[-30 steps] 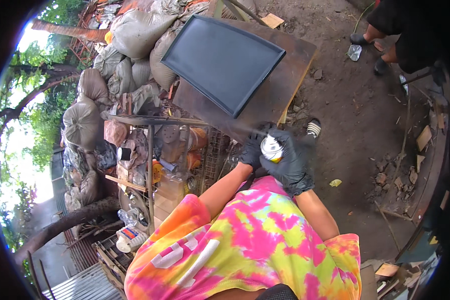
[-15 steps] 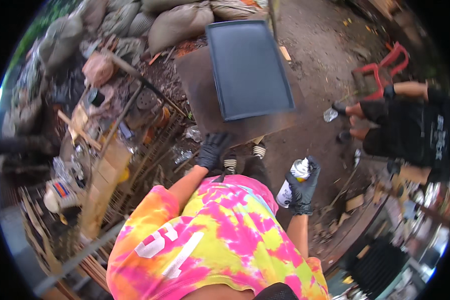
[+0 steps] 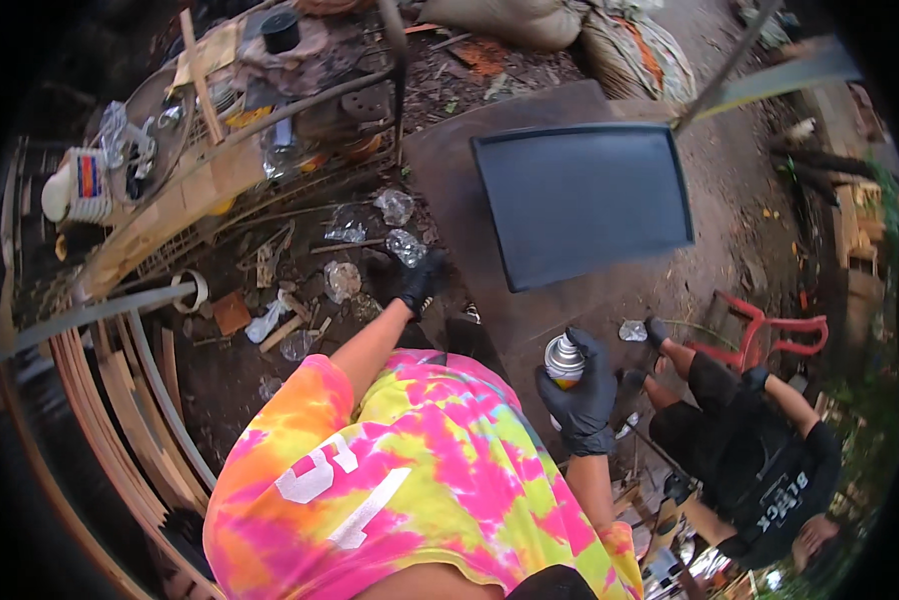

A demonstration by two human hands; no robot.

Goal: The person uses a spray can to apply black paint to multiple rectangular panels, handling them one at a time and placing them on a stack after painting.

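Note:
A spray can [image 3: 564,357] with a silvery top and a pale body is gripped in my black-gloved right hand [image 3: 584,397], in front of my right side. The index finger reaches up beside the nozzle. Most of the can's body is hidden behind the fingers. Ahead of it lies a dark, rectangular, shallow tray [image 3: 588,200] with a raised rim, flat on a brown board [image 3: 445,165]. My left hand [image 3: 422,284], gloved in black too, hangs left of the board's near edge. Its fingers are blurred against the dark ground, and nothing held shows there.
Another person in dark clothes [image 3: 770,470] is at the right, near a red plastic chair [image 3: 760,335]. A cluttered bench with a metal frame [image 3: 300,110] stands at the left. Crumpled clear plastic [image 3: 395,207] and wood scraps litter the ground. Filled sacks [image 3: 530,20] lie at the back.
My view has turned, so the tray and board appear rotated and farther right. The can has come up and tilted, with its top now toward me. My left hand stays low at my left.

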